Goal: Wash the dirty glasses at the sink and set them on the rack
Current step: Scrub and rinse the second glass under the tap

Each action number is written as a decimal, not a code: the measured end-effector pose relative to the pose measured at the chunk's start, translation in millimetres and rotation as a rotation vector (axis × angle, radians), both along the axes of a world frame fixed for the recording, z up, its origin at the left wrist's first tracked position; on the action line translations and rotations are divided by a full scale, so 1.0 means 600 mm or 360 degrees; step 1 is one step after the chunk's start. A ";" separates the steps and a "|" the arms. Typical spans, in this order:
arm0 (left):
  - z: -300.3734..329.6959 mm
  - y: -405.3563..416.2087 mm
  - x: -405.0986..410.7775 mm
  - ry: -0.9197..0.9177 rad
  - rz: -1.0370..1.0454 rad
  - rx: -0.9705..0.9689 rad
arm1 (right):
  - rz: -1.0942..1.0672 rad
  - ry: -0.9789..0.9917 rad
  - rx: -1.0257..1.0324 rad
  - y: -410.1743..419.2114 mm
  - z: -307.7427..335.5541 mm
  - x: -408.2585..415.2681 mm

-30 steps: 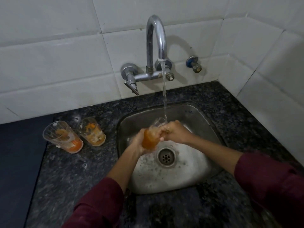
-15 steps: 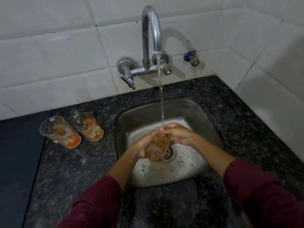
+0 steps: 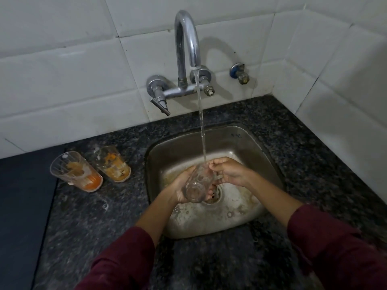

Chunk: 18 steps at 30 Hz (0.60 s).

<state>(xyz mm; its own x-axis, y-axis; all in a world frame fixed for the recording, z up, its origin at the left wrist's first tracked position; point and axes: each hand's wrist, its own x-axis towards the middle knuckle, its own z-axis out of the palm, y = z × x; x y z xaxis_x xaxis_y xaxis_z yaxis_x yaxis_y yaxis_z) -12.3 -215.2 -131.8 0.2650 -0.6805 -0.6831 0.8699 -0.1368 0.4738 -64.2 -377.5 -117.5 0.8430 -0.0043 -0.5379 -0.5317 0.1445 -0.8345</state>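
Both hands (image 3: 184,188) (image 3: 231,172) around tilted glass (image 3: 198,185) under tap stream (image 3: 202,126).

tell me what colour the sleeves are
Dark red sleeves, best in the head view.

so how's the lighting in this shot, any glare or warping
Head view: dim overall; the tap throws a soft shadow on the tiles to its right; faint highlights on its chrome; wide-angle bending curves the tile lines; the glass under the stream looks slightly soft.
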 end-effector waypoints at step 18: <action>0.062 -0.034 0.048 -0.1471 0.0051 -0.0088 | 0.0636 -0.0841 -0.1502 -0.007 0.115 0.045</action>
<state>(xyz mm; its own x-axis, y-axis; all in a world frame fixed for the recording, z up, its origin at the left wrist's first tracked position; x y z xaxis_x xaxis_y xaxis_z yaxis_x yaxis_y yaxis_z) 16.2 -235.7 -94.4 0.7076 -0.6889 -0.1574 0.1459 -0.0755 0.9864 -37.0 -381.9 -48.5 0.9940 0.1007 -0.0420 0.0490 -0.7558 -0.6529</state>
